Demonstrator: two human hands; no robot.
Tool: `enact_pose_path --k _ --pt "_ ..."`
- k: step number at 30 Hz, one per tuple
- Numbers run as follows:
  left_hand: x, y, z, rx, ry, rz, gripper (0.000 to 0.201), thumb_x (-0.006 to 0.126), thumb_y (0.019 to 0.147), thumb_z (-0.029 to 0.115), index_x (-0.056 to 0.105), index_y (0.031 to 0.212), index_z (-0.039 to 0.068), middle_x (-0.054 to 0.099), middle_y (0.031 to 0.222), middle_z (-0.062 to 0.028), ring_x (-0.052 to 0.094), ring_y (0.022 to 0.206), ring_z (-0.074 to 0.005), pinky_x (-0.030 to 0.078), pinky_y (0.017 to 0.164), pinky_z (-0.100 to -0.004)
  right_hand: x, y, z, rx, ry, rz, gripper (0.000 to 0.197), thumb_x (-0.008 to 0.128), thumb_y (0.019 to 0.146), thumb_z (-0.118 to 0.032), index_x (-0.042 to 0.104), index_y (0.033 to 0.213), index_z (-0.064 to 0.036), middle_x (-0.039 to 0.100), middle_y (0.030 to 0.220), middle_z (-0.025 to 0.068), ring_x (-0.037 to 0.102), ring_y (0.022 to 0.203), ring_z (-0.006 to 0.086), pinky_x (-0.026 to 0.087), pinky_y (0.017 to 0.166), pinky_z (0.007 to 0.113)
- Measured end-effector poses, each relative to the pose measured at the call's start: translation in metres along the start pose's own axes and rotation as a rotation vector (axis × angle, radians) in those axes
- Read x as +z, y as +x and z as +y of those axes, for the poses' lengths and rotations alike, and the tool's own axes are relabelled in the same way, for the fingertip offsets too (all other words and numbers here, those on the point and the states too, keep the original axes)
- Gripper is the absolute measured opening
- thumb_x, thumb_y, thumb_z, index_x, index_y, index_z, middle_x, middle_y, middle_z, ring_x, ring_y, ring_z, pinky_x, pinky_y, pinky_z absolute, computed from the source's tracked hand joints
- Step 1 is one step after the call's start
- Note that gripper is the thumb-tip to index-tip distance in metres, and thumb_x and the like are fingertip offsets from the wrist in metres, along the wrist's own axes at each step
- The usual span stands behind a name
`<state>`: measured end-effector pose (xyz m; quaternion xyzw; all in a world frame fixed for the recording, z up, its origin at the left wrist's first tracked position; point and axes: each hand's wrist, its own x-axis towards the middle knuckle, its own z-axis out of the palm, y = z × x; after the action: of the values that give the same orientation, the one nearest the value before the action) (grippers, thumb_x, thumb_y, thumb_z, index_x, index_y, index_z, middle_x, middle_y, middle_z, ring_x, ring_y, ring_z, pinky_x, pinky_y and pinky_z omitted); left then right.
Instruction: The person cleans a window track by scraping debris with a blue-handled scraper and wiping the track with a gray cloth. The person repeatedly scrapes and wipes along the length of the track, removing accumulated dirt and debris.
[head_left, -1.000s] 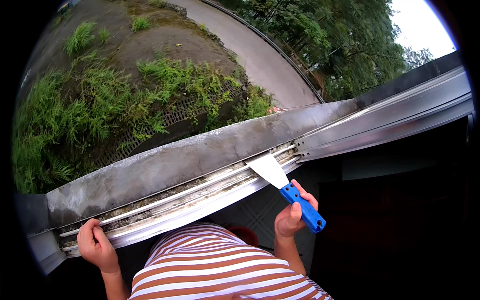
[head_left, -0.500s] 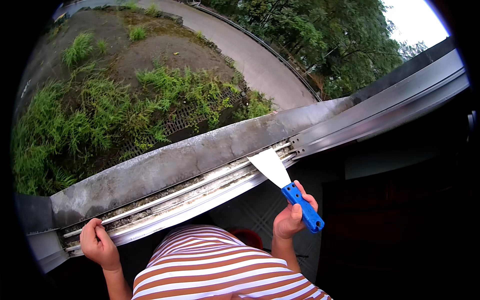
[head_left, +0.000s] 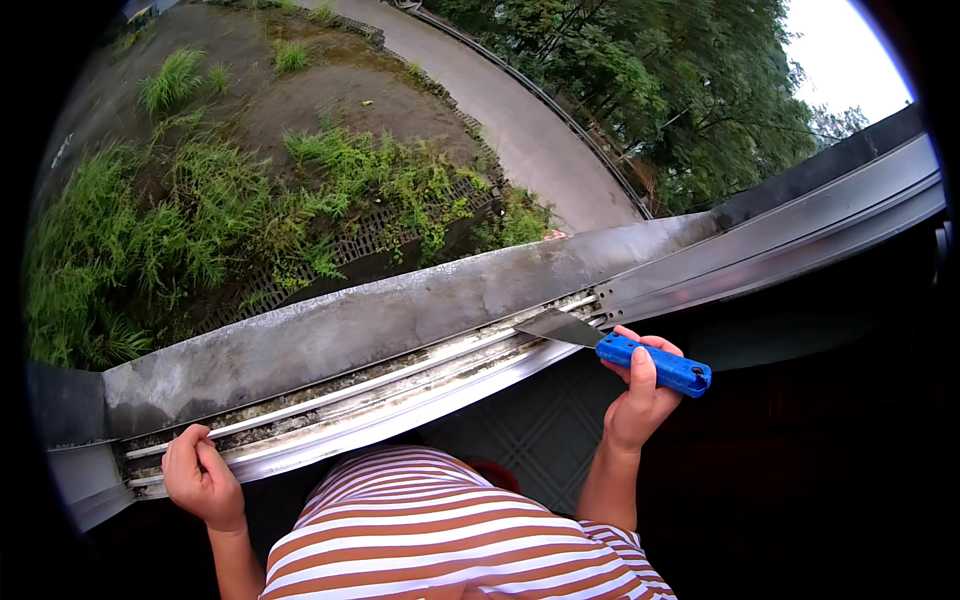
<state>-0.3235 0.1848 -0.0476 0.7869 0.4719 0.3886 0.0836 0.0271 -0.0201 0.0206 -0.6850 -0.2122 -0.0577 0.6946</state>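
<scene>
My right hand (head_left: 640,410) grips the blue handle of a putty knife (head_left: 562,328), thumb on the near side and fingers around the far side. The knife's flat metal blade points left, its end over the rails of a dirty window track (head_left: 400,385) near the track's right end. Whether the blade edge touches the grime is hard to tell. At the left end of the track, my left hand (head_left: 203,485) is closed, its curled fingers resting on the rails. Dark dirt lies in the grooves between the white rails.
A stained grey outer sill (head_left: 380,305) runs along the track's far side, with weeds (head_left: 200,220) and a road (head_left: 530,140) beyond. A metal window frame (head_left: 800,210) rises at the right. Part of a red round object (head_left: 497,474) shows low behind my striped shirt.
My right hand has moved right and up, turning the putty knife flatter, so its handle now points more to the right. The blade looks darker. My left hand stays at the track's left end.
</scene>
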Motion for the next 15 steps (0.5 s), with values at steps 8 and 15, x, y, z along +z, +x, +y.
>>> enact_pose_path --k 8,15 --pt "0.000 0.004 0.004 0.019 0.015 -0.006 0.015 0.048 0.075 -0.007 0.059 0.080 0.001 0.055 0.066 -0.0094 0.052 0.060 -0.0249 0.039 0.059 -0.0330 0.032 -0.001 -0.021 -0.011 -0.169 -0.211 0.025 0.063 0.084 -0.013 0.051 0.098 0.0031 0.063 0.092 0.0176 0.064 0.081 0.0192 0.055 0.061 0.027" --pt "-0.001 0.003 0.000 0.019 0.020 -0.039 0.012 0.048 0.079 -0.005 0.060 0.081 0.000 0.056 0.068 -0.0088 0.053 0.063 -0.0214 0.041 0.061 -0.0304 0.028 -0.026 -0.009 -0.070 -0.150 -0.123 0.027 0.063 0.081 -0.005 0.049 0.103 0.0025 0.064 0.097 0.0180 0.059 0.079 0.0134 0.048 0.073 0.026"
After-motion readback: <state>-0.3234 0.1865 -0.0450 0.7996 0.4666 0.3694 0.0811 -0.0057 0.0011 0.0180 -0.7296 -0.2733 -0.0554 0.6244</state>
